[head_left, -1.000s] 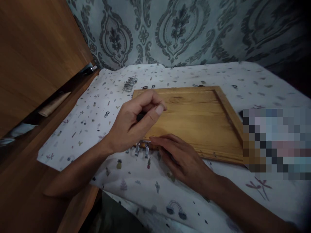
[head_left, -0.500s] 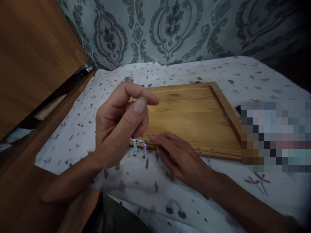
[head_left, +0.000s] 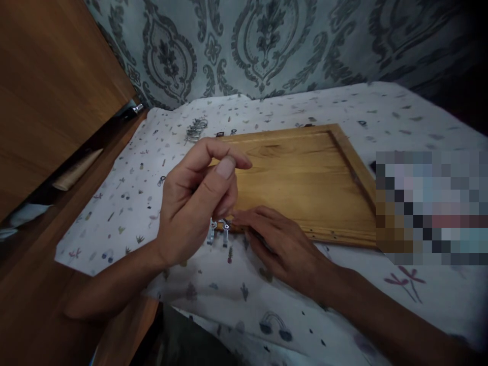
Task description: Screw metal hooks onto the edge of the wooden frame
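Wooden frame (head_left: 305, 178) lies flat on the table (head_left: 125, 203), with both hands at its near corner.
The left hand (head_left: 194, 203) hangs just above that corner, thumb and fingers pinched nearly shut; I cannot tell if something tiny is inside. The right hand (head_left: 282, 244) lies open and flat, fingertips touching the little metal clips (head_left: 224, 233) under the left hand. It looks like fiddly work on the clips, which calls for a slow, careful pinch.

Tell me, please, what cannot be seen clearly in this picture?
Head view:
Whatever the left hand pinches: hidden by its own fingers.
Wooden frame, near right corner: covered by the pixelated block.
Metal clips: partly behind the left hand, too small.
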`<act>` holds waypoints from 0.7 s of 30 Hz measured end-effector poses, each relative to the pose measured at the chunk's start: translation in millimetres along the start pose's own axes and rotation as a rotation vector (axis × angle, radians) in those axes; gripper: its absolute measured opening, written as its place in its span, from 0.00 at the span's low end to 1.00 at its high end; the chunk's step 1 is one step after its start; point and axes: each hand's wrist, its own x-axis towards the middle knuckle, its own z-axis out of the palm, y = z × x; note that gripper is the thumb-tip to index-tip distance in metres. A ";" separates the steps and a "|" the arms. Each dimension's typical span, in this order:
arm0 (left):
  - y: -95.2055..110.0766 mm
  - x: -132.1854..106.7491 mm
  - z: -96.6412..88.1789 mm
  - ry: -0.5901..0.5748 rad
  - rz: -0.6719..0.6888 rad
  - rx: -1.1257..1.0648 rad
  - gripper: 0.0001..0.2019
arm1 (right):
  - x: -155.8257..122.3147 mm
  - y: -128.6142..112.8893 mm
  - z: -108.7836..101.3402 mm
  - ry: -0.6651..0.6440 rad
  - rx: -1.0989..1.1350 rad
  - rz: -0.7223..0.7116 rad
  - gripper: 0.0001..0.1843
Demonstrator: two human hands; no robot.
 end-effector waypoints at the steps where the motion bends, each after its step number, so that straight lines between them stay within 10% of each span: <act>1: -0.1 -0.2 0.2 0.003 -0.002 0.002 0.07 | 0.0 0.2 0.0 -0.001 0.000 -0.002 0.22; 21: -10.0 4.7 5.5 -0.103 -0.004 -0.067 0.06 | 3.3 -3.3 -1.3 -0.008 0.027 0.023 0.18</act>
